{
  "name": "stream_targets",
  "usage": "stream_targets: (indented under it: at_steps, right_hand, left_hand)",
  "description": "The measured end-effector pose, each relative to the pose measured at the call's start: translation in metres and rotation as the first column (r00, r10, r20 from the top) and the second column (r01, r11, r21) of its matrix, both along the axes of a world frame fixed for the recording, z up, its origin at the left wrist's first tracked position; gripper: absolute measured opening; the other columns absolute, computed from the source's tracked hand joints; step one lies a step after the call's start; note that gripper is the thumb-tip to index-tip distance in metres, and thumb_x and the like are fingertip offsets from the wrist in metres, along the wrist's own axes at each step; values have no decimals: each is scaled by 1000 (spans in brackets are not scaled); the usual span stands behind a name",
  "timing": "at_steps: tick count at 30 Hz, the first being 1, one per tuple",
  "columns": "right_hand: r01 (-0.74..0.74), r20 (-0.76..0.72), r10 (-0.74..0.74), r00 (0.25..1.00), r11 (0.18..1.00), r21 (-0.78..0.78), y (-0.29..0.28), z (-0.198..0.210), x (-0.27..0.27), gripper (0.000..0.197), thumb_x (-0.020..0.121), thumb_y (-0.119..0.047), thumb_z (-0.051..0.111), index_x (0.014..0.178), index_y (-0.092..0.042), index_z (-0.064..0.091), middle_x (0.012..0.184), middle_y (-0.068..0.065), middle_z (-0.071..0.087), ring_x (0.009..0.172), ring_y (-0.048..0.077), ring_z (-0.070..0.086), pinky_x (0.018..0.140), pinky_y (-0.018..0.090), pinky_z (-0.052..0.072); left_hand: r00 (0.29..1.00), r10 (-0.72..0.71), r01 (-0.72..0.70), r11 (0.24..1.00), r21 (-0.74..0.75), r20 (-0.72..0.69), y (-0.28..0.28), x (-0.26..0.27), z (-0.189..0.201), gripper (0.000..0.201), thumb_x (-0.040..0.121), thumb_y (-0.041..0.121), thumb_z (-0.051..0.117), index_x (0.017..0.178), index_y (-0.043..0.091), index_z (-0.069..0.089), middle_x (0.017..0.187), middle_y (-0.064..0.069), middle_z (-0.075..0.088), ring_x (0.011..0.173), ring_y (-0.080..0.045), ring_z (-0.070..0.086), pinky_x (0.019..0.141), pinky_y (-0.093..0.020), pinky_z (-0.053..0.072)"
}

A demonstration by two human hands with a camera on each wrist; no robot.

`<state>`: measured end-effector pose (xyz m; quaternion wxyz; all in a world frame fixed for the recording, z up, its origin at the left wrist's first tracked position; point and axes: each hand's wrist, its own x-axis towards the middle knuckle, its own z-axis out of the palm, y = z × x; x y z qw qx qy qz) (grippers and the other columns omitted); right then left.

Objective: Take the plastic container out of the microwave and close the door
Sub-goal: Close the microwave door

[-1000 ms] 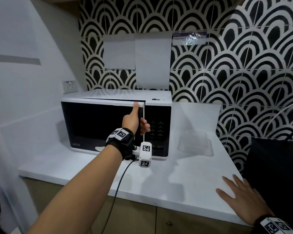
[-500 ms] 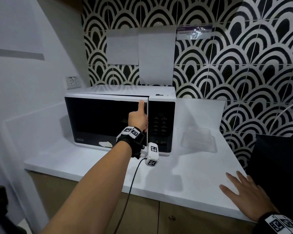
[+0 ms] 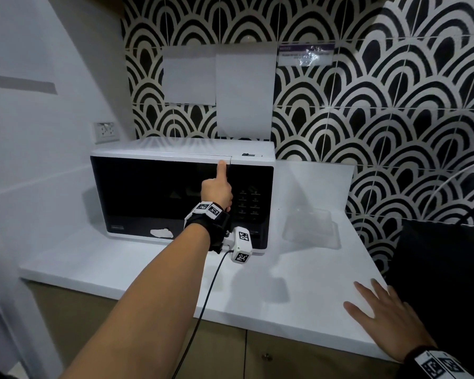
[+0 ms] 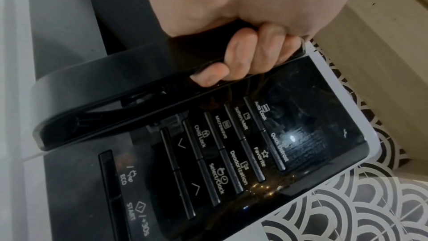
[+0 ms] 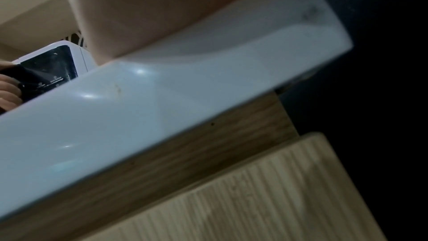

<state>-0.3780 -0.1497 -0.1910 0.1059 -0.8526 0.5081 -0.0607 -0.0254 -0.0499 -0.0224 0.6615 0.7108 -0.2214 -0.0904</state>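
Microwave (image 3: 181, 192) sits on the white counter (image 3: 148, 269), back against the patterned wall. Its door (image 3: 159, 195) looks nearly flush with the front, handle edge running vertically right beside the control panel (image 3: 251, 203); the left wrist view shows a narrow gap left there. Left hand (image 3: 216, 191) is on that edge, fingers (image 4: 245, 56) curled round the door's right rim, thumb pointing up along it to the microwave's top corner. So the door is straight ahead of the left hand, the nearer hand by far. Likely only a final push inward remains. Plastic container (image 3: 311, 228) is already out, on the counter just right of the microwave. Right hand (image 3: 386, 321) lies flat, fingers spread, on the counter's front edge well right of the microwave, holding nothing. Versus a second ago: the door stood visibly ajar then, now it's almost shut; the fingers have gone from showing round its edge to tucked behind it; container and right hand unmoved.
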Motion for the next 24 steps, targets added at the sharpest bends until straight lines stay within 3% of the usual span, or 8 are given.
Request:
stream_targets:
  at_steps: [15,19,21,24]
  right_hand:
    - [-3,66,2,998,1000,6,5,6,0,74,86,-77,30,152,-44,19,165,-8,6,151,20,0,121,43,12]
    - [6,69,-5,998,1000,-13,4,5,1,74,85,-78,31,151,-46,19,165,-10,6,151,20,1,121,43,13]
    - [7,60,-5,998,999,-34,1,3,1,75,84,-79,29,151,-48,18,164,-12,5,151,19,1,121,42,13]
    - [31,20,-29,999,996,-88,-7,-2,5,76,81,-82,23,150,-51,13,164,-14,2,151,17,-1,121,40,13]
  left_hand:
    - [1000,-28,27,999,-43,-10,3,-2,1,67,97,67,39,60,11,43,54,-4,44,44,-18,41,44,-26,37]
    - [980,-120,83,970,-228,-157,-1,0,0,72,92,66,50,40,20,31,42,1,28,33,-17,26,41,-25,26]
    - [974,-145,98,962,-254,-174,-3,2,-3,74,89,68,51,35,25,25,41,2,25,33,-16,23,44,-26,24]
    - [981,-127,89,965,-247,-144,-4,4,-5,76,90,69,51,32,24,29,40,2,29,32,-16,27,40,-24,28]
